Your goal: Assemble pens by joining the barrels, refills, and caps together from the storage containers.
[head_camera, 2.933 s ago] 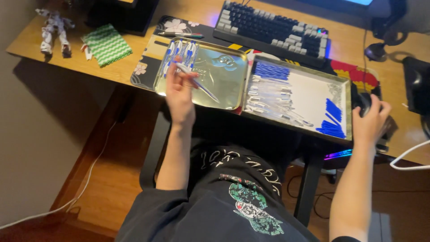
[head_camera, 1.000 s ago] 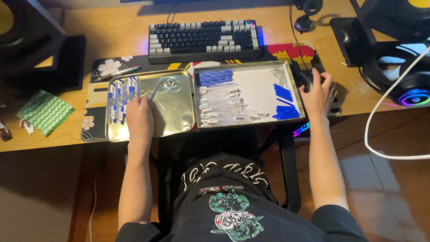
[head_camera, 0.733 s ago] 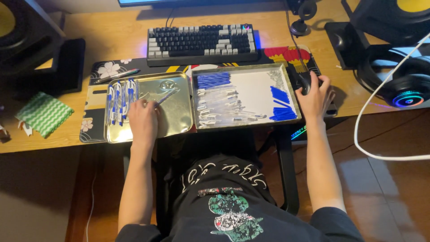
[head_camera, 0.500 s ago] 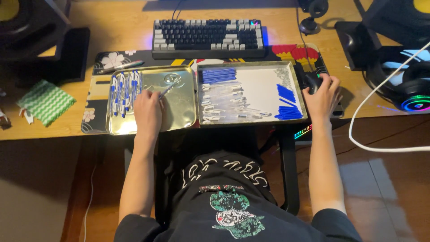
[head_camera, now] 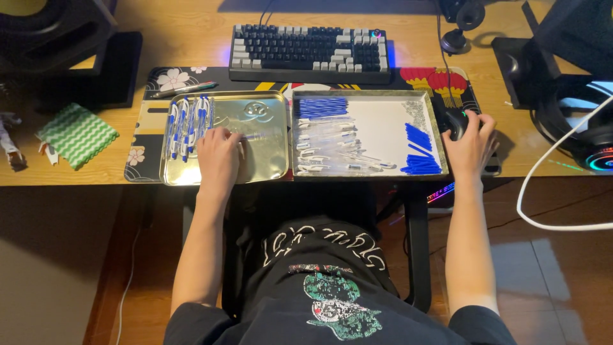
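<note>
My left hand (head_camera: 219, 155) rests on a shiny metal tray (head_camera: 268, 160) and is closed on a clear pen barrel (head_camera: 250, 137) that sticks out to the right. Several finished blue-and-white pens (head_camera: 187, 121) lie in a row at the tray's left. Beside it, a white-floored tray (head_camera: 383, 128) holds blue caps (head_camera: 323, 106), clear barrels (head_camera: 325, 150) and blue refills (head_camera: 418, 156). My right hand (head_camera: 471, 142) grips a black computer mouse (head_camera: 457, 121) just right of that tray.
A keyboard (head_camera: 311, 53) lies behind the trays on a patterned desk mat (head_camera: 434, 80). A green wavy cloth (head_camera: 76, 134) and a speaker (head_camera: 54, 29) sit at the left; headphones (head_camera: 584, 128) and a white cable (head_camera: 543, 191) at the right. A loose pen (head_camera: 182, 89) lies behind the metal tray.
The view has swung from the right and steadied over the desk. My left hand stayed on the metal tray holding the clear barrel; my right hand stayed on the mouse.
</note>
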